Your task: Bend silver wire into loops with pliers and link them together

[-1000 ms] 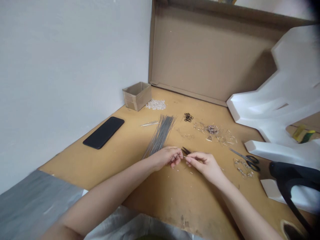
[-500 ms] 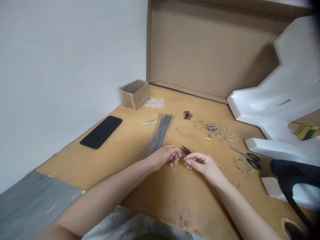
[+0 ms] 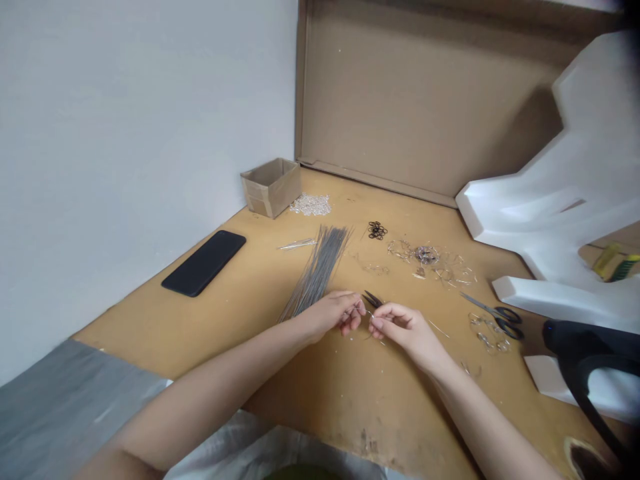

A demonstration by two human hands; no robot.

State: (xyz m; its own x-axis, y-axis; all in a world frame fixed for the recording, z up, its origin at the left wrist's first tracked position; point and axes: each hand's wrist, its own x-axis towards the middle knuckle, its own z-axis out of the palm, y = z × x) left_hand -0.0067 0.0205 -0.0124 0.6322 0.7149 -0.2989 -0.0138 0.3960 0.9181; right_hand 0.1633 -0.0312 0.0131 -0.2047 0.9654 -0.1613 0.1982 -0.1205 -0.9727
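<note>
My left hand [image 3: 345,312] is closed in a pinch on a thin silvery wire [image 3: 369,313], in front of a bundle of straight grey wires [image 3: 323,270]. At the wire's other side my right hand [image 3: 395,323] pinches it between thumb and fingertips. The wire looks bent between the hands, but its exact shape is too small to tell. Dark-jawed pliers [image 3: 371,299] lie on the table just behind my right hand, which hides their handles.
On the wooden table [image 3: 320,400] are a phone [image 3: 204,263], a cardboard box [image 3: 273,197], clear beads [image 3: 311,204], black rings [image 3: 377,230], tangled wire pieces [image 3: 426,255], scissors [image 3: 505,319] and wire loops [image 3: 490,333]. White foam [image 3: 530,207] stands at the right.
Both hands stay close together on the wire, with barely any movement. The whole view has shifted very slightly.
</note>
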